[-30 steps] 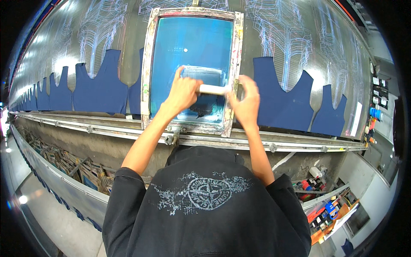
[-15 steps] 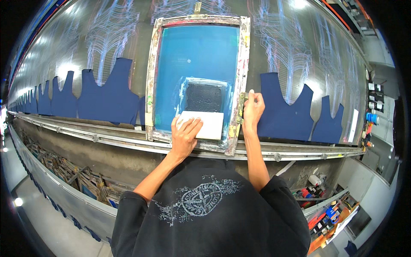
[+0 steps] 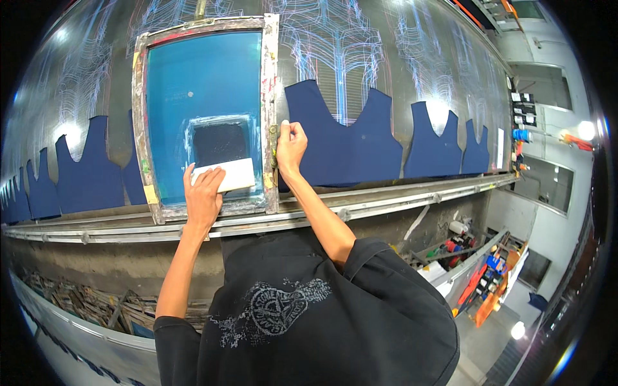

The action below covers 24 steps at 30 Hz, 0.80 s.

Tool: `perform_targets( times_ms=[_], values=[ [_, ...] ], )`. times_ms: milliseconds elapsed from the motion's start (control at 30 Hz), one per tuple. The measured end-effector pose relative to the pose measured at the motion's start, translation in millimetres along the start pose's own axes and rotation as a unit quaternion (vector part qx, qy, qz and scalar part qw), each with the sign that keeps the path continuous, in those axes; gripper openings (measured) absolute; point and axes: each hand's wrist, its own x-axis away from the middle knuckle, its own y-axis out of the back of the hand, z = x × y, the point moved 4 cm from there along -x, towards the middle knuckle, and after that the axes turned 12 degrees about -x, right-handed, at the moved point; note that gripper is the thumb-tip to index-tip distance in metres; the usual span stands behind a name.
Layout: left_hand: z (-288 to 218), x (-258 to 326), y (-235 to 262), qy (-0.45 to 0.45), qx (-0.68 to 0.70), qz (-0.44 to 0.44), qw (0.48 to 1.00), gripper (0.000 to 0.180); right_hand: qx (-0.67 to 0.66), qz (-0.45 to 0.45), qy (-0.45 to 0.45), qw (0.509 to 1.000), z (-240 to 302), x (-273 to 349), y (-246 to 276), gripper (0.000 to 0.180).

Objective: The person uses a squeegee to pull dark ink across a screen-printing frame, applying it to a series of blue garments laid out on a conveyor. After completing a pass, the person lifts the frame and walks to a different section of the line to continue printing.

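A screen-printing frame (image 3: 271, 77) with worn, paint-stained wooden sides and blue mesh (image 3: 206, 71) lies on the long table. Low in the mesh is a dark square (image 3: 220, 143) edged by pale smears. My left hand (image 3: 205, 193) is closed on a white, flat-sided squeegee (image 3: 237, 175), which rests slightly tilted across the square's lower edge. My right hand (image 3: 292, 147) is closed at the frame's right side, fingers bent against a small metal fitting (image 3: 273, 138). Whatever lies beneath the frame is hidden.
Navy fabric pieces (image 3: 344, 151) with scooped tops lie in a row along the table on both sides. A metal rail (image 3: 360, 204) runs along the near edge. Stacked old frames (image 3: 84, 293) lie below at left. Bottles and tools (image 3: 492, 270) stand at lower right.
The view has swung right, so the frame and both hands appear farther left. The squeegee has tilted a little, and the dark square looks smoother than before. Both hands keep their holds.
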Motion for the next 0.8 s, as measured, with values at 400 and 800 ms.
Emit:
perform_targets(
  times_ms=[400,800],
  values=[
    [43.5,-27.9,-6.7,-0.076,0.060,0.108,0.989,0.038,0.283,-0.029,0.026,0.958,22.5,4.2,-27.1,0.033],
    [79.7,-131.4,-10.6,-0.078,0.027,0.007,0.997,0.025,0.408,0.378,0.300,0.775,85.2,33.4,-135.1,0.037]
  ],
)
